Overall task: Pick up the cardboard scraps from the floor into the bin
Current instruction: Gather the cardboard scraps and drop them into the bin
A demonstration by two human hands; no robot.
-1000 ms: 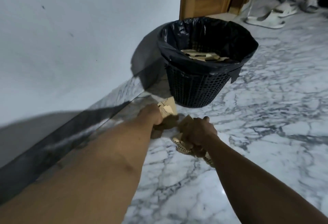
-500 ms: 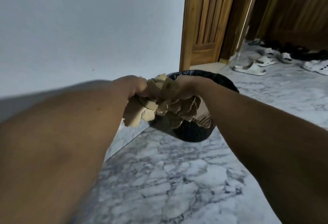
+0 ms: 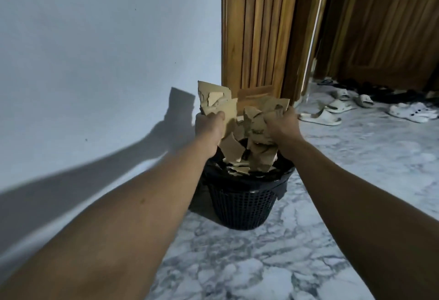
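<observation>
A plain pale wall fills the left half of the view, smooth and matt, with the shadow of an arm thrown across it. It meets the marble floor, a glossy white surface veined in grey, which runs open and bare toward the camera and out to the right. Behind stands a wooden door frame of ribbed, varnished brown timber, with a darker wooden door beyond it. Pale slippers lie scattered on the floor near that doorway, well apart from the bin.

The bin is a round black plastic basket with a perforated wall, tapering downward, lined with a crinkled black bag folded over its rim. It stands just beside the wall, with free floor in front and to its right. Some flat pieces of cardboard already lie inside it.

Both bare forearms reach forward over the bin. The left hand and right hand hold between them a bundle of cardboard scraps, directly above the bin's opening. The scraps are torn, ragged-edged brown pieces, some bent; the lowest hang close to the rim. The fingers of each hand are curled closed around the bundle's sides.
</observation>
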